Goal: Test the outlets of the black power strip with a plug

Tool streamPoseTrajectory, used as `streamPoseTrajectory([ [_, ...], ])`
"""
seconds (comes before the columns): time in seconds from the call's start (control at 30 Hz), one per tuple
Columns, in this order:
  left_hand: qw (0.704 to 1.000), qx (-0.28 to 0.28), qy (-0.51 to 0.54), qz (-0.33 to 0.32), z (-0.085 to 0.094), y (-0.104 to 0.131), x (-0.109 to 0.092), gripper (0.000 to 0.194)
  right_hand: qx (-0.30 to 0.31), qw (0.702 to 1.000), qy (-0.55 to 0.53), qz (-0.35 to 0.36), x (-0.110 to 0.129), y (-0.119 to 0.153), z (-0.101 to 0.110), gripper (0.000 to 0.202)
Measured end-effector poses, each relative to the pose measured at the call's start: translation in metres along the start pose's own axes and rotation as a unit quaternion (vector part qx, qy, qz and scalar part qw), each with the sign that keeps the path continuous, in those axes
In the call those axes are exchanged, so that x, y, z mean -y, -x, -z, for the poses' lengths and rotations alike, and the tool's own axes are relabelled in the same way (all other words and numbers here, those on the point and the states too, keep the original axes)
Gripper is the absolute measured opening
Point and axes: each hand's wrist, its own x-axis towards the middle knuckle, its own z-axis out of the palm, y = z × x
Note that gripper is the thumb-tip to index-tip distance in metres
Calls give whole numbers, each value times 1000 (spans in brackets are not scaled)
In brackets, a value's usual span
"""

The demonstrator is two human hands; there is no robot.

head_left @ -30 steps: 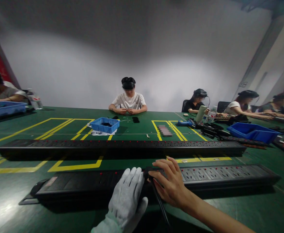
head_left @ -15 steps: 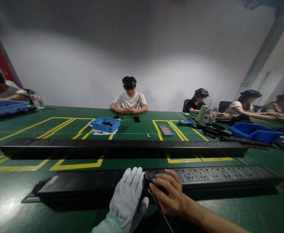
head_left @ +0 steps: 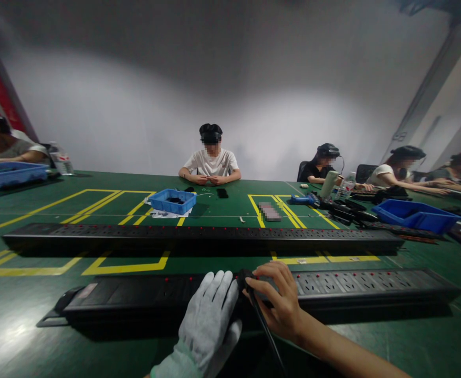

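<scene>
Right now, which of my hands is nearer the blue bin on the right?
Right. Your right hand, at the black plug, is nearer; the blue bin lies beyond it to the right. Your gloved left hand is farther left, on the power strip.

Right grip (head_left: 281, 300) shifted slightly forward since half a second ago, plug (head_left: 245, 276) re-angled, more cord (head_left: 264, 331) showing

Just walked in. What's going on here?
The gloved left hand rests on the nearer black power strip; the bare right hand holds a black corded plug at its top face. I can't tell whether the plug is seated. A second power strip lies beyond, with a small blue bin behind it.
</scene>
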Motion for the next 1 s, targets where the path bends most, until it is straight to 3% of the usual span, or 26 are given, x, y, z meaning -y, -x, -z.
streamPoseTrajectory([
  [0.27, 997, 33, -52, -43, -1, 5, 5, 58, -26, 995, 11, 96, 3, 19, -8, 15],
  [0.47, 997, 41, -55, -41, -2, 5, 5, 59, -19, 995, -7, 93, 3, 24, -11, 17],
  [0.77, 997, 38, -43, -42, -2, 10, 6, 60, 7, 996, -34, 77, 1, 37, -16, 50],
  [1.0, 996, 64, -43, -40, -5, 12, 8, 64, 13, 997, -30, 63, 3, 35, -15, 50],
])
